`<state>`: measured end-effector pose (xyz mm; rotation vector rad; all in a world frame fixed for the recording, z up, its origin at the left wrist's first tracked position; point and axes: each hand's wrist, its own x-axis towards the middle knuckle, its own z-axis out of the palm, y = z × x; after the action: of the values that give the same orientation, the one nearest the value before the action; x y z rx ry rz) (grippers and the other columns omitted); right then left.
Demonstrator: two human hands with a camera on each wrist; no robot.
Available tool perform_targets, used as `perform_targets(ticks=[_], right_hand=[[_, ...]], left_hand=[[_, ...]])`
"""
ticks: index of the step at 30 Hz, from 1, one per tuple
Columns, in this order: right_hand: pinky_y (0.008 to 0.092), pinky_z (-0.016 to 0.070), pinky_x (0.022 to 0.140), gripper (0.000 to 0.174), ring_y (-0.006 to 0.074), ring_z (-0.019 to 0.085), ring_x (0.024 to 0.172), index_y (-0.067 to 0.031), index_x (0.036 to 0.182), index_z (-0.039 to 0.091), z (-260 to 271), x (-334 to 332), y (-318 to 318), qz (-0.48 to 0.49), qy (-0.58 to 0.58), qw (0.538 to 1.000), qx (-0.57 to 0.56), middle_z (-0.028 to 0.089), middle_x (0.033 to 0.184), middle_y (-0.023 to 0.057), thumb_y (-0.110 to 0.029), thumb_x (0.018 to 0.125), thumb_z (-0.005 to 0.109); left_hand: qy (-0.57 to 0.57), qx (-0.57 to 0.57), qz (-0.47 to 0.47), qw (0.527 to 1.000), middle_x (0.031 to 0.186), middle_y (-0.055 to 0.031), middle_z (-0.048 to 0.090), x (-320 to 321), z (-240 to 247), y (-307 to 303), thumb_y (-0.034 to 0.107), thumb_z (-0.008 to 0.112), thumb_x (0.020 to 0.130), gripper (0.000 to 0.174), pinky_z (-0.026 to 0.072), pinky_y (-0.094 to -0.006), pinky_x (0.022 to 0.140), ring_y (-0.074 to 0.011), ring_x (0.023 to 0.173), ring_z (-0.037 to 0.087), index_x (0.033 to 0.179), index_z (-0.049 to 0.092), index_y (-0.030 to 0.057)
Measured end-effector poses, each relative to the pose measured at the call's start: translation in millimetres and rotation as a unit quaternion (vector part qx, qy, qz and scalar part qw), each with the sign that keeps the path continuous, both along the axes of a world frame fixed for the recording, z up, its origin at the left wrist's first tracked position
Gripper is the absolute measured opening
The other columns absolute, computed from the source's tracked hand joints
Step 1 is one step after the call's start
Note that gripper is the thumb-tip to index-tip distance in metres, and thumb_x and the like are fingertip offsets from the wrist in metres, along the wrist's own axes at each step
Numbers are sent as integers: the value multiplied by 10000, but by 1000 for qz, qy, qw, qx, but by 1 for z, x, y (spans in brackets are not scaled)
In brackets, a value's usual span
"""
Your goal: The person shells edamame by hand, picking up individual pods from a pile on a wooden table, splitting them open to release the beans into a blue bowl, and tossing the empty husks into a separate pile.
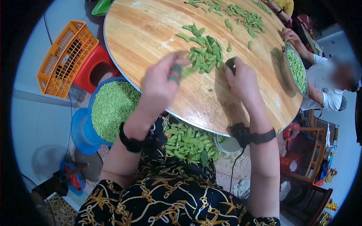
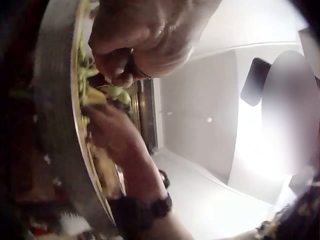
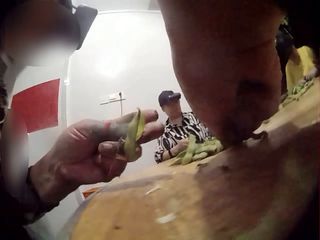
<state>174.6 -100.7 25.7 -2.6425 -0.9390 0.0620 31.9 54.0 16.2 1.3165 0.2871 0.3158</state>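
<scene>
A round wooden table (image 1: 132, 34) spreads beneath both hands. Beside the left forearm sits a blue basin (image 1: 89, 113) of shelled beans (image 1: 113, 107). The right hand (image 1: 241, 81) bends toward the tabletop; its grip is unclear. Pods (image 1: 206, 54) lie heaped between and beyond the hands. The left hand (image 1: 160, 81), partly curled, pinches one green pod (image 3: 133, 135).

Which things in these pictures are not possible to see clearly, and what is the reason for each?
- Anything held in the right hand: right wrist view, deep shadow and the hand itself.
- The outline of the pod in the left hand: head view, motion blur.
- How full the pale bowl is: head view, partly under the table.
- The table's far end: head view, top edge.
</scene>
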Motion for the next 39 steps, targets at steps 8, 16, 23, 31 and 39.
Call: perform_targets(ticks=[8,16,23,31,39], right_hand=[[444,454,658,244,426,553,745,33,902,527,-2,-5,6,27,-11,999,14,568,745,275,-156,759,584],[294,443,528,198,163,564,569,10,894,572,5,-18,-57,-96,189,955,207,591,645,78,-142,770,606],[182,278,454,138,26,377,513,-40,894,558,13,-81,-63,-44,485,804,342,473,620,-53,-176,876,538],[180,280,470,260,34,358,497,-27,915,511,7,-100,-72,12,586,695,417,458,600,-31,-245,954,375],[179,290,433,155,36,351,466,-30,938,536,3,-118,-70,-26,658,598,457,472,614,-25,-143,937,430]], left_hand=[[42,447,-54,892,975,-216,607,21,-13,-19,-127,431,689,486,472,-327,791,-322,919,603,1148,525,4],[-19,169,-24,985,896,-51,636,12,-17,-36,18,550,834,255,466,-225,685,-107,797,592,1088,569,6],[-17,-177,-113,977,878,-21,621,5,-9,-66,50,600,824,112,464,-197,664,-70,760,566,936,599,35],[-8,-99,-69,993,777,7,586,-5,-15,-72,120,603,849,130,422,-203,651,-40,723,497,892,611,-3],[0,-101,-161,982,771,-5,584,-22,-14,-63,137,617,833,142,416,-205,630,-41,716,489,882,601,5]])
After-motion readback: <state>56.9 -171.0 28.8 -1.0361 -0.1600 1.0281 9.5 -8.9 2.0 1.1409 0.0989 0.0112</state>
